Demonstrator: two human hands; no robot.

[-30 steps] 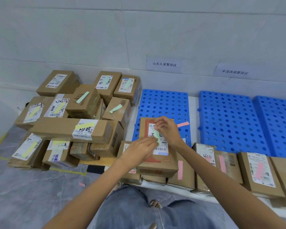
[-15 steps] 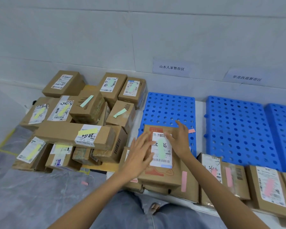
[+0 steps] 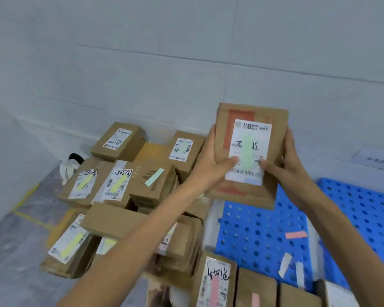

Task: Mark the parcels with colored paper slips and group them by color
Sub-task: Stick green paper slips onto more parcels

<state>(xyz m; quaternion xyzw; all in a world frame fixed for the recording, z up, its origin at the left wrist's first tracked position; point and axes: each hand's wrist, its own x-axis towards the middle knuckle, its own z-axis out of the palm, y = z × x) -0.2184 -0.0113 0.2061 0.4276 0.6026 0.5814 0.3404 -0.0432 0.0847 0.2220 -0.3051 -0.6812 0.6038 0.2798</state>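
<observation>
Parcel point(image 3: 248, 151) bears green slip point(image 3: 246, 151) on white label point(image 3: 252, 138).

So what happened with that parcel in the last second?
A second ago the fingers were pressing the green slip onto the parcel. Now the left hand and right hand grip its sides and have lifted it up off the pink-marked parcels. The stacked parcels on the left and the blue pallet stayed put.
</observation>
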